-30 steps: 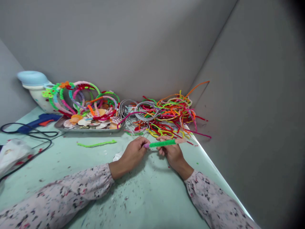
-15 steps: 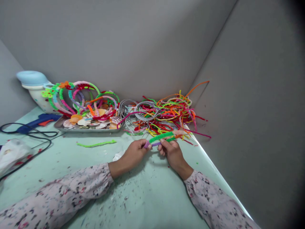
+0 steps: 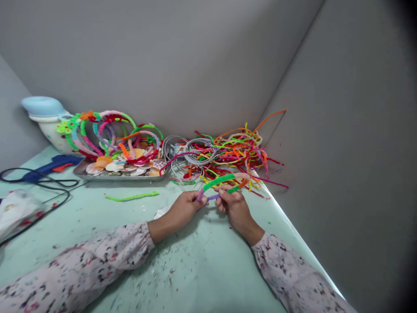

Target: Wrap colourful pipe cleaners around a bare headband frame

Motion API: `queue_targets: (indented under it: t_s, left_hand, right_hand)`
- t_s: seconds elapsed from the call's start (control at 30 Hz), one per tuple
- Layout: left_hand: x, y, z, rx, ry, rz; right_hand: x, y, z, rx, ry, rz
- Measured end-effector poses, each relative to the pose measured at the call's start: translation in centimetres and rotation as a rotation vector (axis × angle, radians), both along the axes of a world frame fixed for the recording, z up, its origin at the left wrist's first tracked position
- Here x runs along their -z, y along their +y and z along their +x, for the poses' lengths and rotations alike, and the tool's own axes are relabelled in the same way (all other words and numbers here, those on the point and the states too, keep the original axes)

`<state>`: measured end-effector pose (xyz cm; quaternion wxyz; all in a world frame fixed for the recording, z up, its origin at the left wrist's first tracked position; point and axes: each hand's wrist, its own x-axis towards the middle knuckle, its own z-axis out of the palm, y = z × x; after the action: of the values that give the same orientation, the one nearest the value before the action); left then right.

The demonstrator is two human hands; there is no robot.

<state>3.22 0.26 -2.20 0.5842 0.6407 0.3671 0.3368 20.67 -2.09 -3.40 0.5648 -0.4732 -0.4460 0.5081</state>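
Note:
Between my hands is a ring wrapped in fuzzy pipe cleaner (image 3: 219,181), banded in green, purple, pale pink and orange. My left hand (image 3: 187,207) pinches its purple part at the left side. On the near side, my right hand (image 3: 235,208) is closed round the ring where purple meets green. The ring is tilted, held above the table with its far edge raised. Just beyond it lies a tangled heap of loose pipe cleaners (image 3: 241,152) in many colours, with bare grey wire rings (image 3: 202,151) at its left.
A metal tray (image 3: 120,178) holds shells and several wrapped rings. One lime green pipe cleaner (image 3: 132,197) lies before it. To the left are a blue glue gun (image 3: 48,168), a black cord (image 3: 67,195), a white plastic bag (image 3: 19,211) and a blue-lidded container (image 3: 44,108). Grey walls border the table.
The ring has tipped so its far edge sits higher and its loop shows more open. My hands have stayed in nearly the same place.

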Motion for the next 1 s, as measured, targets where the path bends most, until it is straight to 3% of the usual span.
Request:
queue_targets:
  t_s: [1.0]
  left_hand:
    - [0.85,0.54,-0.09,0.021,-0.073,-0.153]
  right_hand:
    - [0.36,0.27,0.08,0.013,0.040,-0.020]
